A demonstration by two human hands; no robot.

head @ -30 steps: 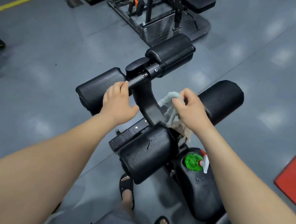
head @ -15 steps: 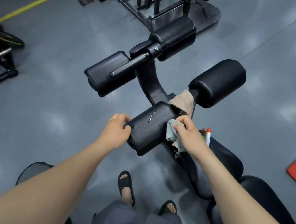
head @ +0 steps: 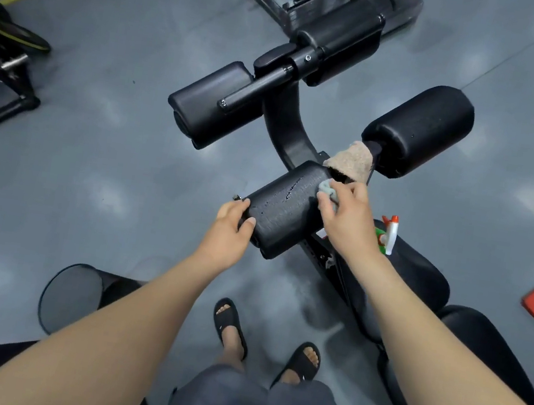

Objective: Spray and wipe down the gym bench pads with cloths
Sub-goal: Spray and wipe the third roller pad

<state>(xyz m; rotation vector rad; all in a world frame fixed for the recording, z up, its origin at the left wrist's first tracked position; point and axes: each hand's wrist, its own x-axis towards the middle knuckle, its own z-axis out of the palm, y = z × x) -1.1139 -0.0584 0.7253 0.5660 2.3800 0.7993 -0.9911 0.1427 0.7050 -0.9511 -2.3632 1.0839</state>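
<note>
Head view: 2 feet in black sandals on the grey floor, round mesh bin to their left. L hand grips the left end of the near roller pad, thumb on top. R hand holds a bunched grey-green cloth pressed on the pad's far right corner. Green spray bottle stands on the seat pad, just right of the R wrist. Tan cloth hangs over the bar beyond, between the near pad and the right roller pad. Left roller pad sits opposite.
</note>
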